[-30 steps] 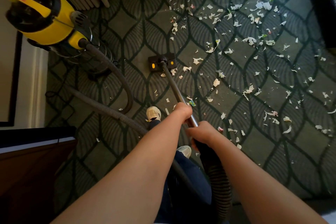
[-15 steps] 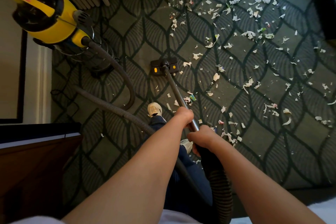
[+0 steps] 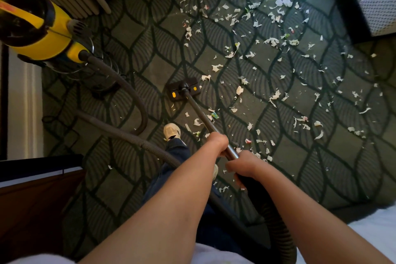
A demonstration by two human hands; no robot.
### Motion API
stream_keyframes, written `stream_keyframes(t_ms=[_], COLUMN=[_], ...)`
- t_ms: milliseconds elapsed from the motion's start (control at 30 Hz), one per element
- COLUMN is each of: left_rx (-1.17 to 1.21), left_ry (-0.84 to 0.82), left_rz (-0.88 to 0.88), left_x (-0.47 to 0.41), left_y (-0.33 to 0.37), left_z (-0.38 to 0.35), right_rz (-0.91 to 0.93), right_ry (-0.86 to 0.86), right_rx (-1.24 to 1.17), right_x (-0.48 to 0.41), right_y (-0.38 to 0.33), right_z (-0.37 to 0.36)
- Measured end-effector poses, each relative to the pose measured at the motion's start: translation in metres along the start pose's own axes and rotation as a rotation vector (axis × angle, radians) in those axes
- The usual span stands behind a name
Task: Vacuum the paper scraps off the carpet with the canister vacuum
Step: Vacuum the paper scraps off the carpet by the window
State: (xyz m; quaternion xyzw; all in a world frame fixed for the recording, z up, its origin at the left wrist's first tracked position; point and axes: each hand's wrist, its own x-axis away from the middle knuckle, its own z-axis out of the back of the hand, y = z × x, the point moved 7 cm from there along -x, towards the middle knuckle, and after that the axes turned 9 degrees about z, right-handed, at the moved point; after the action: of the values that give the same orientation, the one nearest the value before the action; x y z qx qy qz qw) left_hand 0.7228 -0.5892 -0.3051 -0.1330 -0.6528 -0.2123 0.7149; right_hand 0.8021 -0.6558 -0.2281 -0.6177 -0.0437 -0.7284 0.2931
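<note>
Most of the paper scraps (image 3: 275, 95) lie where they lay a second ago, spread over the patterned carpet (image 3: 150, 66) to the right of and beyond the floor head (image 3: 183, 90). What has shifted is the head itself. Over the last second I have drawn it back toward my shoe (image 3: 171, 132), so the curled scrap that sat level with its right end now lies just past that corner.

I read this as the return half of a stroke, with little lifted yet. The barer lane runs left of the head, toward the yellow canister vacuum (image 3: 40, 30), and the thick of the litter waits to the right.

My left grip (image 3: 216, 141) is clenched round the metal wand (image 3: 199, 111), forearm stretched forward and down. My right grip (image 3: 242, 167) sits just behind it, fingers wrapped over the dark handle where the ribbed hose (image 3: 128, 139) joins. Both arms converge on the wand, which slants up and left to the head, flat on the carpet so far as I can tell.
</note>
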Motion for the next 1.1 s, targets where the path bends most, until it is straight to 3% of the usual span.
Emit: stream_keyframes(t_ms=[300,733,1100], left_rx=[0.03,-0.015,0.026], left_ry=[-0.097,0.066,0.075], left_rz=[0.017,-0.019,-0.125], left_x=[0.019,0.046,0.034], left_y=[-0.003,0.034,0.105], left_z=[-0.025,-0.004,0.022], right_rz=[-0.005,0.075,0.125], right_ry=[0.019,0.1,0.177], right_rx=[0.083,0.071,0.014], right_x=[0.019,0.029,-0.009], right_y=[0.014,-0.014,-0.063], right_z=[0.018,0.037,0.066])
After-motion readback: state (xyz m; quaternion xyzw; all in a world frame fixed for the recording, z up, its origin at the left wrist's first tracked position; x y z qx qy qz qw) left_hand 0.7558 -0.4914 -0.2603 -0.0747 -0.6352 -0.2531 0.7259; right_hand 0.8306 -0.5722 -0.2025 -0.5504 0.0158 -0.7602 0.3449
